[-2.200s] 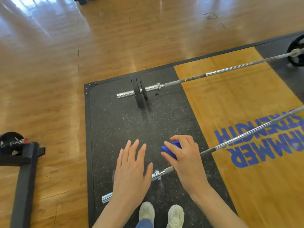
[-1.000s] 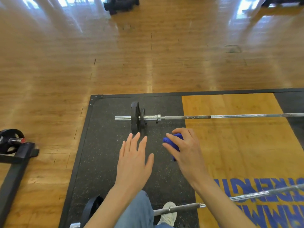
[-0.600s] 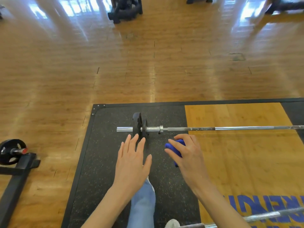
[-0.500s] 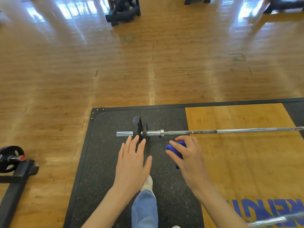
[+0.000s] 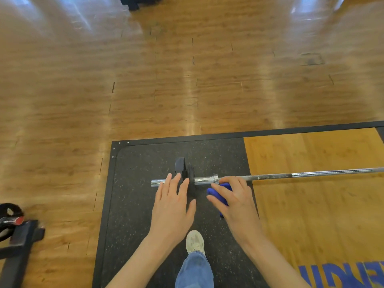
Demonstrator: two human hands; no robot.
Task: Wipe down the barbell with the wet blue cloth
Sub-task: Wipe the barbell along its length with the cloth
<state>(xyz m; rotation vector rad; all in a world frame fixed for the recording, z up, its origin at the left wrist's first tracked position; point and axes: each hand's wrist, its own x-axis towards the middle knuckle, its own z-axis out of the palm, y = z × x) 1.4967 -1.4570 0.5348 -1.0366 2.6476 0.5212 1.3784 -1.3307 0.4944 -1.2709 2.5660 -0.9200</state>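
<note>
Head view: hands reaching over bar end on mat.
Right hand (image 5: 234, 202) is gripping balled cloth (image 5: 220, 193) just beside bar (image 5: 270, 176) collar; left hand (image 5: 172, 202) is hovering open, fingers spread, near plates (image 5: 182, 169).

A gym: a lifting platform (image 5: 145, 204) of black rubber and wood set in polished plank flooring (image 5: 145, 90), barbell (image 5: 291, 175) with plates (image 5: 180, 166) lying across it.
</note>
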